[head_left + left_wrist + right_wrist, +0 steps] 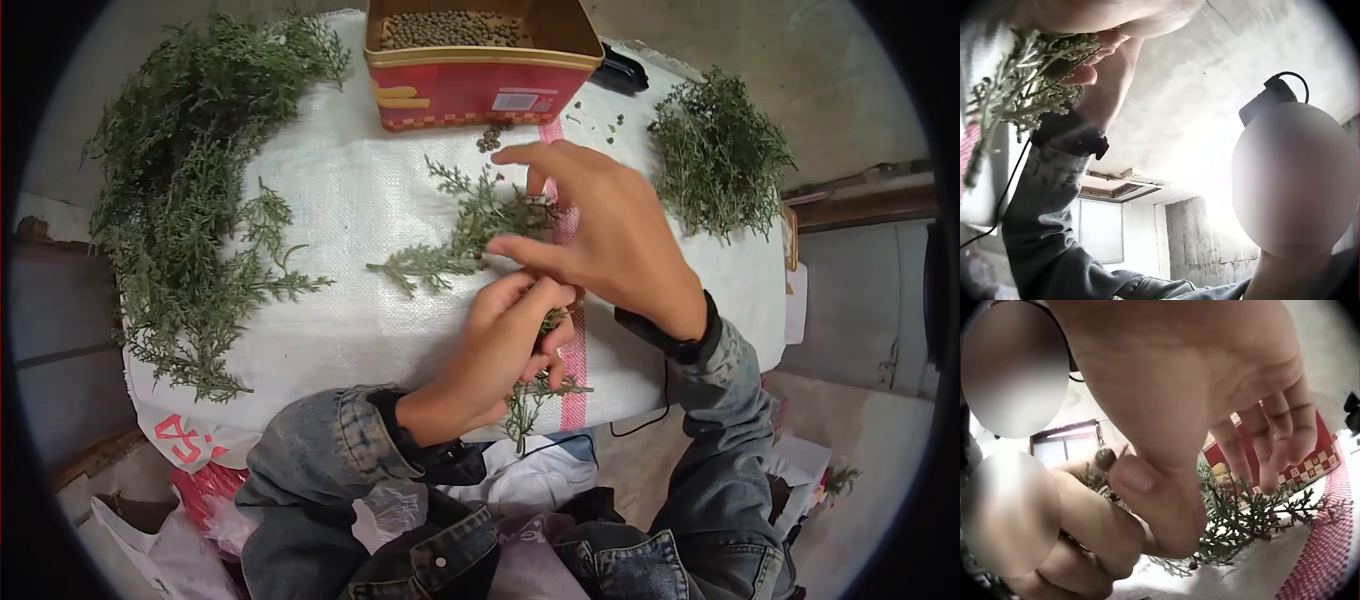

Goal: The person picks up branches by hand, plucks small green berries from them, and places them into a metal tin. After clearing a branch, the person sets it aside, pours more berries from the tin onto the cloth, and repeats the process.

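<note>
- Head view: red tin (480,92) sits at far edge of white woven sheet (340,225), w/ lots of small brown berries (455,28) inside.
- L hand (495,340): on person's side of tin, well apart from it. Fingers curled round a green sprig (525,405), leafy end poking out on the side away from tin.
- R hand (610,225): b/w tin & L hand, bit to the right. Thumb + index spread w/ a gap. R wrist view has its other fingers bent loosely, tin showing behind them.
- One brown berry (1105,459) right by a thumb tip, same wrist view, left of tin. Whose thumb, & pinched or just touching, can't tell.
- Loose sprig (490,222): flat on sheet b/w tin & L hand, partly under R hand.
- Spilled berries (490,138): at near foot of tin; few more bits off to its right.
- Big heap of greenery (180,200): left of tin, running down toward person.
- Smaller bunch (722,155): right of tin, apart from it.
- Black object (622,72): just right of tin, partly hid; can't ID it.
- Pink stripe (574,370): on sheet, from tin's near foot toward person.
- Denim sleeves (330,440) & black wristbands (690,345), all on person's side of tin.
</note>
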Demonstrator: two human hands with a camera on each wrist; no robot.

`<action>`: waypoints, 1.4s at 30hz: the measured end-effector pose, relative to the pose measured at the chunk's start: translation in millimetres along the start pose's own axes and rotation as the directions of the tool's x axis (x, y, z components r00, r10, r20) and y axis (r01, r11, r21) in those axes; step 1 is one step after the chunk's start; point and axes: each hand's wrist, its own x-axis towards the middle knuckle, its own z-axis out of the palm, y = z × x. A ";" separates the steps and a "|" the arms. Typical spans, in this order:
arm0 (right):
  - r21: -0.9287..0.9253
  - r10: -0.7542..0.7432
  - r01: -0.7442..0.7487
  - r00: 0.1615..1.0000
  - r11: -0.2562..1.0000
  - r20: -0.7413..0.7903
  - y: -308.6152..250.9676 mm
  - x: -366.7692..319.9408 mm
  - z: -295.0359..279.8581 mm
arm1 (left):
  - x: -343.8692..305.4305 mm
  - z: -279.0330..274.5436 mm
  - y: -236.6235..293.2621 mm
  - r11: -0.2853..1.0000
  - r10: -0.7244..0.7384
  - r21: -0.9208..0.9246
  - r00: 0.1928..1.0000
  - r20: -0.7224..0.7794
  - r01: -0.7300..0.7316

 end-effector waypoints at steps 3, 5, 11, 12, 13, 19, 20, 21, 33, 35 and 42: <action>-0.152 -0.101 0.102 0.995 0.983 0.012 -4.0 6.2 -1.4 | -0.9 -2.4 -0.2 0.999 0.022 -0.032 1.000 0.017 -0.021; -0.026 -0.042 0.047 0.986 0.999 0.161 -1.7 9.3 -9.7 | -2.0 -2.0 0.8 0.993 0.064 -0.103 0.998 -0.011 -0.065; 0.427 0.147 -0.286 0.932 0.858 0.330 6.5 -3.5 -15.6 | -3.4 -4.0 5.0 0.956 0.187 -0.230 0.982 -0.008 -0.183; 0.598 0.181 -0.385 0.910 0.703 0.373 8.1 -6.2 -13.6 | -2.5 -5.2 4.5 0.950 0.195 -0.244 0.980 -0.033 -0.197; 0.731 0.200 -0.460 0.886 0.505 0.419 9.1 -7.4 -13.4 | -1.3 -6.3 4.6 0.943 0.204 -0.257 0.977 -0.057 -0.212; 0.651 0.231 -0.371 0.928 0.662 0.294 -1.5 -20.6 -39.7 | -8.0 2.1 6.4 0.929 0.355 -0.093 0.934 -0.051 -0.358; 0.497 0.214 -0.284 0.957 0.820 0.195 -10.3 -29.0 -38.3 | -10.9 6.4 8.0 0.927 0.357 -0.103 0.932 -0.054 -0.361; 0.308 0.174 -0.198 0.979 0.931 0.104 -16.1 -36.7 -36.0 | -13.6 10.1 9.1 0.925 0.359 -0.113 0.931 -0.059 -0.364; 0.329 0.272 -0.283 0.959 0.901 0.080 -25.1 -76.5 -22.3 | -9.1 3.3 0.0 0.921 0.386 0.003 0.915 -0.120 -0.389; 0.339 0.184 -0.210 0.977 0.917 0.105 -18.6 -72.1 -32.9 | -8.4 3.2 0.3 0.918 0.394 0.030 0.907 -0.146 -0.394; 0.323 0.156 -0.163 0.987 0.932 0.046 27.0 -3.3 -45.9 | -10.6 6.1 2.9 0.974 0.184 0.129 0.982 0.037 -0.187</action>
